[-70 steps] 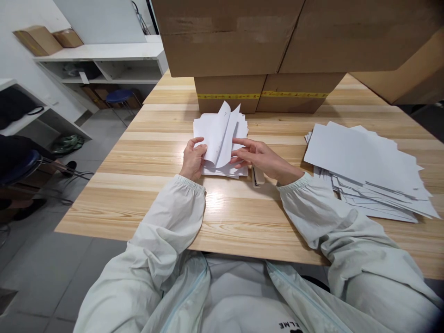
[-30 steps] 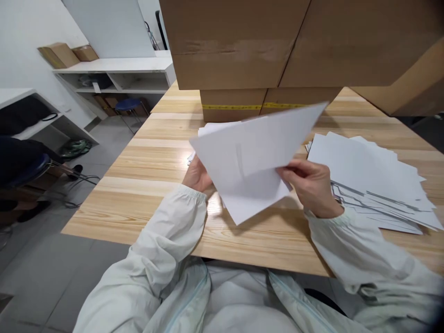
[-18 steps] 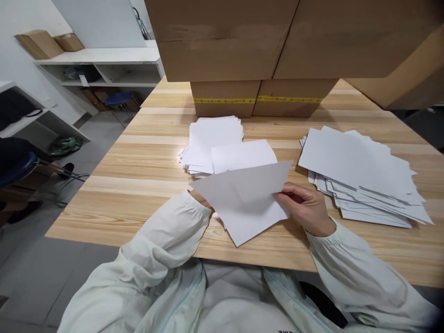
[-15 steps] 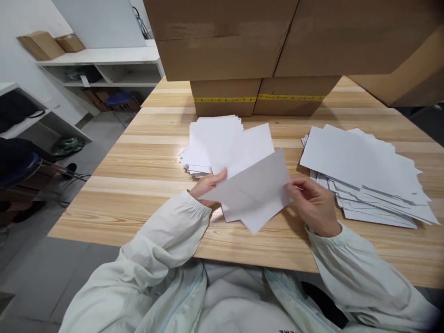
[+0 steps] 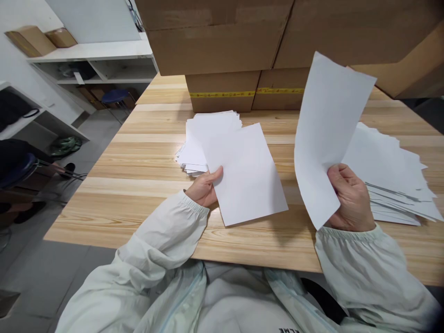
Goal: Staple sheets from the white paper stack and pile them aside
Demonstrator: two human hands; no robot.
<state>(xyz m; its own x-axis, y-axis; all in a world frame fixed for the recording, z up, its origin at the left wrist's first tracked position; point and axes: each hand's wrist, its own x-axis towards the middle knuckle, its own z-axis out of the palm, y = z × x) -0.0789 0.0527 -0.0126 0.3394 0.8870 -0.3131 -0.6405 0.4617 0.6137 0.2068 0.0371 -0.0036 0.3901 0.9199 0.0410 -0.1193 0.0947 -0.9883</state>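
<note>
Your right hand point(image 5: 350, 199) grips a raised sheet point(image 5: 328, 134) above the spread pile point(image 5: 388, 171); your left hand point(image 5: 204, 188) pins another sheet point(image 5: 246, 173) flat on the desk point(image 5: 138, 185). You're mid-separation; next, probably lay the raised sheet squarely.

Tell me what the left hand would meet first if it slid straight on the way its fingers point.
The left hand grips the near-left edge of a single white sheet, fingers pointing right. Going on, it would probably just run under that sheet; depth beneath is unclear.
</note>
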